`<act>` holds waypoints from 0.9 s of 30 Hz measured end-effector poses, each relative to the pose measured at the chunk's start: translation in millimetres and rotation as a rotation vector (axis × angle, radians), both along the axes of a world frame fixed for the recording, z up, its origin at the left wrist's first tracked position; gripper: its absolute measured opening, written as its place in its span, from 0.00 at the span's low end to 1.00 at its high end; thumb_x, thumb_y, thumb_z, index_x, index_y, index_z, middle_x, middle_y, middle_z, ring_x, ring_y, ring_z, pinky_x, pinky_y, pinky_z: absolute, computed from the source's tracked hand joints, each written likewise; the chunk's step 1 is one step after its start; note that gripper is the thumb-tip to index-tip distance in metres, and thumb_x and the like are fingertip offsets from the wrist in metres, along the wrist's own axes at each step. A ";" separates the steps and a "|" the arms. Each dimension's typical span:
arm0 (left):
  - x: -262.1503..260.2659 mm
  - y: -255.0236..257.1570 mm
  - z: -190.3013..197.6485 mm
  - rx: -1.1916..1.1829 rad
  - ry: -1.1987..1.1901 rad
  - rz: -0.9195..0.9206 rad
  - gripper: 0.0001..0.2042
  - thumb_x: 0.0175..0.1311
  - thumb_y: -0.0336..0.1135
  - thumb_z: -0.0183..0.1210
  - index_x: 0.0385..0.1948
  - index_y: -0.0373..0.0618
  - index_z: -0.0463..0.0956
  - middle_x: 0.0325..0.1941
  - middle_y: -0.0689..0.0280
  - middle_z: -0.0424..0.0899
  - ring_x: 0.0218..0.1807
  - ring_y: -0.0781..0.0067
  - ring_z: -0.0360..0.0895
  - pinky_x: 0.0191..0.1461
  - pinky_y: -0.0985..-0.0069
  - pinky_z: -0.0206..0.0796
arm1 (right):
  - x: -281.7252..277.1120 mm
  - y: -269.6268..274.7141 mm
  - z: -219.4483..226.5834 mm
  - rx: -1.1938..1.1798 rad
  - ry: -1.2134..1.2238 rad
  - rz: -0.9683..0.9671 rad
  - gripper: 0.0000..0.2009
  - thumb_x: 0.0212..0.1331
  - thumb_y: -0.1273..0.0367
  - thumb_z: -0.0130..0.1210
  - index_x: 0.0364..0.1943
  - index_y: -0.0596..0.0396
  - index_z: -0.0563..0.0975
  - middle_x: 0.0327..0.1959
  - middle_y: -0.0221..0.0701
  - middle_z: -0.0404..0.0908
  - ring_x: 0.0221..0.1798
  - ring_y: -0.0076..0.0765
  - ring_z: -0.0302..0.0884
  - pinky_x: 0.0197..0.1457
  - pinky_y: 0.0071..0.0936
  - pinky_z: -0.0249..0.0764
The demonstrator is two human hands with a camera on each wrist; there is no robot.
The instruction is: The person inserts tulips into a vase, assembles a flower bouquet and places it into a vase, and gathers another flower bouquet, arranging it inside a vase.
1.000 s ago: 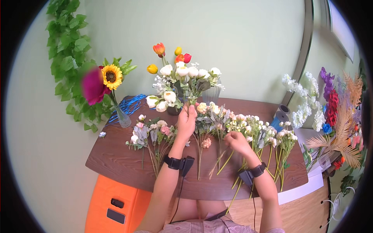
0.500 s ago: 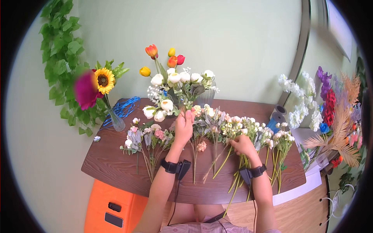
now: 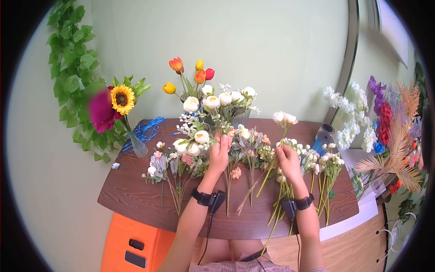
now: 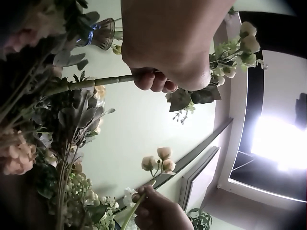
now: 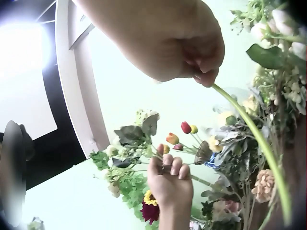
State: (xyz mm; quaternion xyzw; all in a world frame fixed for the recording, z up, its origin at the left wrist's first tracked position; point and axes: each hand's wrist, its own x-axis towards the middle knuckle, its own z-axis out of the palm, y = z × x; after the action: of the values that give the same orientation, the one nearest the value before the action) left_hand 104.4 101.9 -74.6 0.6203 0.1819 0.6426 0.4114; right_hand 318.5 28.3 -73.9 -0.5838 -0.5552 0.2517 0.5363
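Note:
My left hand [image 3: 219, 156] grips a bouquet of artificial white flowers [image 3: 211, 102] by its stems, blooms upright above the fist. In the left wrist view its green stem [image 4: 91, 84] sticks out below the curled fingers. My right hand [image 3: 290, 162] pinches a single sprig of small cream-white flowers [image 3: 284, 119], raised over the row on the table. That sprig's long green stem [image 5: 254, 127] runs down past the fingers in the right wrist view. Beneath both hands, bunches of pink and white flowers [image 3: 187, 159] and white buds on green stems [image 3: 324, 181] lie side by side.
The brown wooden table [image 3: 145, 199] carries a vase of tulips [image 3: 176, 64] behind the bouquet. At left stand a glass vase [image 3: 138, 144] with a sunflower [image 3: 122, 99] and blue ribbon strands [image 3: 152, 131]. Ribbon rolls [image 3: 322, 138] sit at right, near tall mixed flowers [image 3: 385, 119].
My right hand reached among the stems on the table, took hold of one white-flowered sprig and lifted it upward. The left hand keeps its grip, and the bouquet's blooms have turned slightly.

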 end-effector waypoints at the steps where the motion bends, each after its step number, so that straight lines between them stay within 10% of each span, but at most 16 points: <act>1: 0.3 -0.3 0.1 -0.002 0.005 -0.021 0.14 0.67 0.37 0.36 0.49 0.42 0.64 0.23 0.75 0.62 0.20 0.89 0.51 0.22 0.91 0.45 | -9.2 -7.1 12.3 0.076 -0.010 0.011 0.09 0.60 0.70 0.45 0.28 0.62 0.72 0.19 0.29 0.73 0.17 0.20 0.69 0.21 0.18 0.65; 11: 8.8 -7.7 -14.7 0.096 0.111 -0.025 0.16 0.65 0.37 0.38 0.50 0.39 0.62 0.32 0.71 0.65 0.27 0.83 0.59 0.29 0.86 0.54 | -59.8 -28.3 49.0 0.480 -0.155 0.205 0.08 0.58 0.72 0.47 0.39 0.62 0.72 0.28 0.29 0.76 0.29 0.21 0.72 0.33 0.19 0.68; 14: 3.0 -11.5 -30.2 0.636 0.678 0.427 0.18 0.54 0.30 0.50 0.47 0.37 0.64 0.44 0.57 0.71 0.45 0.59 0.67 0.49 0.68 0.60 | -61.9 -20.7 32.2 0.522 -0.245 0.117 0.08 0.57 0.72 0.48 0.39 0.61 0.73 0.30 0.32 0.78 0.33 0.25 0.74 0.35 0.21 0.68; 17: 7.3 -44.8 -9.4 -0.011 0.405 0.063 0.18 0.54 0.32 0.51 0.46 0.38 0.65 0.45 0.54 0.71 0.47 0.56 0.67 0.50 0.65 0.60 | -59.6 -25.3 37.6 0.694 -0.615 0.003 0.09 0.55 0.74 0.49 0.39 0.60 0.74 0.33 0.37 0.78 0.35 0.30 0.76 0.37 0.25 0.69; 19: 9.6 -42.1 -11.2 -0.013 0.412 0.052 0.17 0.54 0.32 0.50 0.46 0.38 0.65 0.45 0.54 0.71 0.47 0.56 0.67 0.50 0.65 0.60 | -60.7 -29.3 41.1 0.505 -0.469 0.094 0.10 0.38 0.74 0.58 0.28 0.61 0.75 0.29 0.41 0.75 0.34 0.46 0.73 0.38 0.33 0.68; 27: -23.9 -72.9 -27.1 -0.028 0.434 0.030 0.17 0.56 0.33 0.48 0.47 0.38 0.65 0.45 0.54 0.71 0.47 0.56 0.67 0.49 0.64 0.60 | -72.4 -38.2 56.5 0.640 -0.191 0.083 0.13 0.42 0.78 0.56 0.36 0.59 0.75 0.29 0.39 0.76 0.34 0.44 0.73 0.40 0.31 0.69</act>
State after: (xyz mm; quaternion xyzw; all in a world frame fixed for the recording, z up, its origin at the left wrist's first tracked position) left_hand 80.5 29.0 -101.7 0.7356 0.2844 0.4973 0.3615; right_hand 246.2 -9.9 -17.4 -0.3834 -0.6772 0.0303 0.6273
